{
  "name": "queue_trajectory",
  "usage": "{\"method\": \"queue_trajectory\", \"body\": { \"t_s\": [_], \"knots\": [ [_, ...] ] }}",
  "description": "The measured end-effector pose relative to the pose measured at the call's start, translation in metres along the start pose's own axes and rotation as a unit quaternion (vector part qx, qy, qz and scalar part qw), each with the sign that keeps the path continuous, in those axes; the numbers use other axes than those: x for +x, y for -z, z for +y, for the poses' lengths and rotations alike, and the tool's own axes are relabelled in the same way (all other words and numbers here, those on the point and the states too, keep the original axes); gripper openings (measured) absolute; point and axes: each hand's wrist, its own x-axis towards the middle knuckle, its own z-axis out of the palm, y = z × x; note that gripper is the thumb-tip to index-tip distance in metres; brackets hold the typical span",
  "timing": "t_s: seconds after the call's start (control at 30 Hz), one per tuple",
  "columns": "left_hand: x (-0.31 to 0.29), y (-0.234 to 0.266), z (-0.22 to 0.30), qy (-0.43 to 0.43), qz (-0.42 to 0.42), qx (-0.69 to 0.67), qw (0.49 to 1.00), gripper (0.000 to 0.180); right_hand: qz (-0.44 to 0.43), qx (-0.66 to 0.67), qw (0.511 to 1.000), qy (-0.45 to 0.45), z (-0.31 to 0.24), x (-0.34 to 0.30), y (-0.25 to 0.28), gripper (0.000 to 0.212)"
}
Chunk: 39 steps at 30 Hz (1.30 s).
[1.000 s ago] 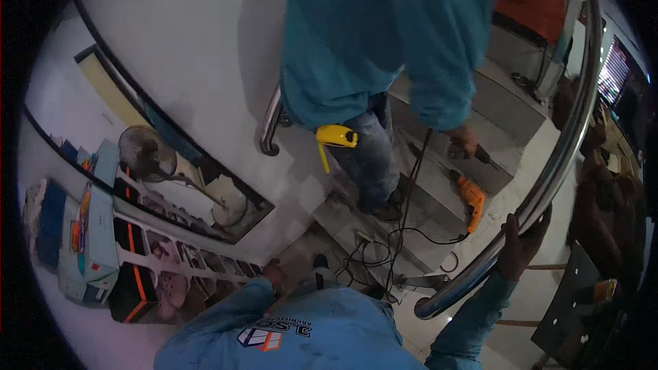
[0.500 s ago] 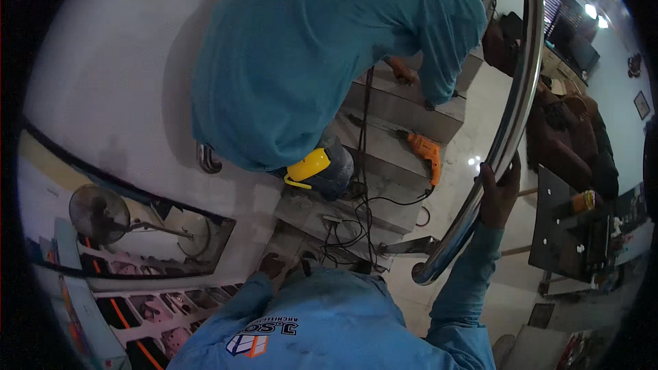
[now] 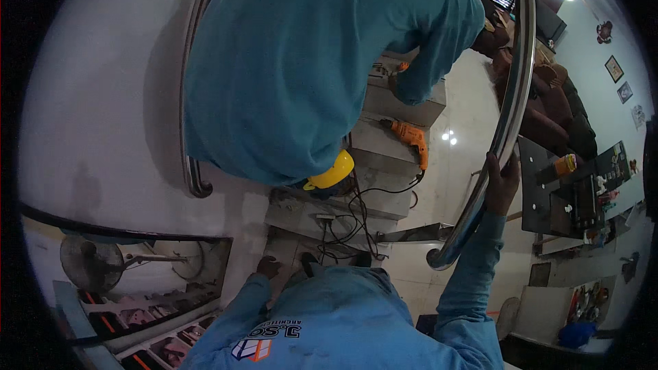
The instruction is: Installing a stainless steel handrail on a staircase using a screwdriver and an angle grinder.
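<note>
Grey steps [image 3: 387, 188] climbed through the middle of a dim room, with a white wall [image 3: 89, 116] on the left and shiny pale floor tiles [image 3: 466, 106] on the right. Farther right stood a brown sofa [image 3: 548, 118] and a dark desk [image 3: 538, 195] bearing a jar [image 3: 565, 164]; at the lower left, a fan [image 3: 89, 264] showed within a dark frame. A thick metal handrail [image 3: 513, 106] rose beside the steps on their right, apart from the second rail [image 3: 184, 96] along the wall. Its long axis ran from the top edge of the view downward, bending leftward, so that its rounded lower end pointed down and left, near a flat metal bracket [image 3: 415, 234]. The right hand [image 3: 502, 188] gripped the handrail above that end, its fingers [image 3: 491, 159] curled against the metal and partly hidden. The left hand [image 3: 269, 266] hung near the wall's foot, too dark to tell whether its fingers were spread or together. A co-worker in a teal top [image 3: 288, 68] bent over the steps, where an orange drill [image 3: 411, 140] lay, tip toward the upper left.
</note>
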Motion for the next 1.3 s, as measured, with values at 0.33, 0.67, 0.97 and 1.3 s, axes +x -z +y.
{"method": "queue_trajectory", "body": {
  "t_s": [0.33, 0.67, 0.97, 1.3],
  "knots": [
    [0.063, 0.027, -0.011, 0.004, -0.046, -0.037, 0.998, 0.054, 0.028, -0.077, 0.996, -0.025, -0.009, 0.001, -0.029, 0.049],
    [0.114, 0.073, 0.000, -0.302, -0.054, 0.446, 0.841, 0.036, 0.050, -0.109, 0.993, -0.017, 0.003, 0.016, -0.031, 0.053],
    [0.055, 0.040, 0.040, -0.305, -0.019, 0.565, 0.766, 0.037, 0.048, -0.041, 0.998, -0.029, 0.003, 0.029, -0.008, 0.058],
    [-0.005, -0.138, 0.154, -0.126, -0.081, 0.382, 0.912, 0.040, -0.119, 0.101, 0.984, -0.090, 0.051, 0.107, 0.062, 0.079]
  ]
}}
